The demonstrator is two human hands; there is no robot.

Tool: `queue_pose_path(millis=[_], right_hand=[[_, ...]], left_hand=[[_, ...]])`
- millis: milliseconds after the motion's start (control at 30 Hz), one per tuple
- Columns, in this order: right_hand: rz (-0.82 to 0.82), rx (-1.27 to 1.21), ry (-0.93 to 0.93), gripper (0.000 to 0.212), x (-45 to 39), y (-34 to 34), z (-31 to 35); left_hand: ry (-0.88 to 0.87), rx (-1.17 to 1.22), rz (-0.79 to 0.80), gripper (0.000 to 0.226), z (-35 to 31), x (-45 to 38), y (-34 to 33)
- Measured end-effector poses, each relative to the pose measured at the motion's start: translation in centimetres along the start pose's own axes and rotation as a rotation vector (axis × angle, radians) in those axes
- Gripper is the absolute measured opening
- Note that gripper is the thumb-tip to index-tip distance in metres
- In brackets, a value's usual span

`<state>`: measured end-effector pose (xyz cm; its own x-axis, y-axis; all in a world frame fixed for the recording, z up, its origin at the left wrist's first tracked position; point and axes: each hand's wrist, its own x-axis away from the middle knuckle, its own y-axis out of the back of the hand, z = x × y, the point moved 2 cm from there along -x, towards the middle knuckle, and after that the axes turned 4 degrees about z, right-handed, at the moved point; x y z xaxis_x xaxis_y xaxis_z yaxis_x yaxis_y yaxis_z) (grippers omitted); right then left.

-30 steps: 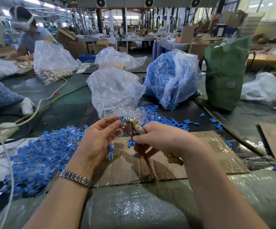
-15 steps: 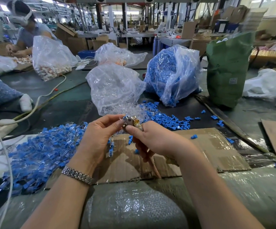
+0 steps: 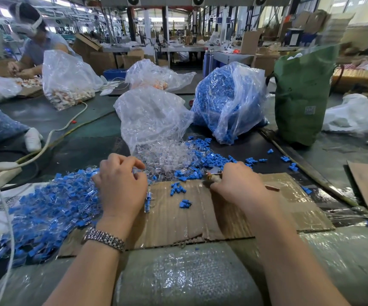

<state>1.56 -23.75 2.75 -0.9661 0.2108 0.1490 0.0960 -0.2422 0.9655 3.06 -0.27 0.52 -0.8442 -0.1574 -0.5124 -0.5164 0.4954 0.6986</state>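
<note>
My right hand (image 3: 238, 184) is curled round a small pliers-like tool (image 3: 214, 173). Its metal head pokes out toward the loose blue pieces (image 3: 200, 164), and a reddish handle end shows behind my knuckles. The hand sits at the far edge of the cardboard sheet (image 3: 200, 215) lying on the tabletop (image 3: 90, 140). My left hand (image 3: 121, 186) has its fingers bent down at the near edge of the heap of clear pieces (image 3: 165, 155), and I cannot tell whether they pinch one. That heap spills from the mouth of a clear plastic bag (image 3: 152, 115), which is slumped open toward me with more of the same clear pieces low inside it. Just to its right stands a blue-filled bag (image 3: 229, 100) of clear plastic, packed with small blue pieces, some of them scattered at its foot. Right of that a green bag (image 3: 302, 93) stands upright with something white showing at its top. Behind the clear plastic bag, a rear bag (image 3: 156, 74) holds orange bits. Far left, a bag of pale and orange bits (image 3: 68, 85) stands in front of another person (image 3: 35, 40) working. Beside my left wrist, with its metal watch (image 3: 103, 238), lies a broad pile of blue-and-clear pieces (image 3: 46, 208).
</note>
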Motion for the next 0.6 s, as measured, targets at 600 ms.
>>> queue_pose_path(millis=[600], right_hand=[[-0.105, 0.055, 0.306, 0.018, -0.6, -0.4, 4.4]], left_hand=[[-0.223, -0.237, 0.289, 0.014, -1.3, 0.5, -2.9]])
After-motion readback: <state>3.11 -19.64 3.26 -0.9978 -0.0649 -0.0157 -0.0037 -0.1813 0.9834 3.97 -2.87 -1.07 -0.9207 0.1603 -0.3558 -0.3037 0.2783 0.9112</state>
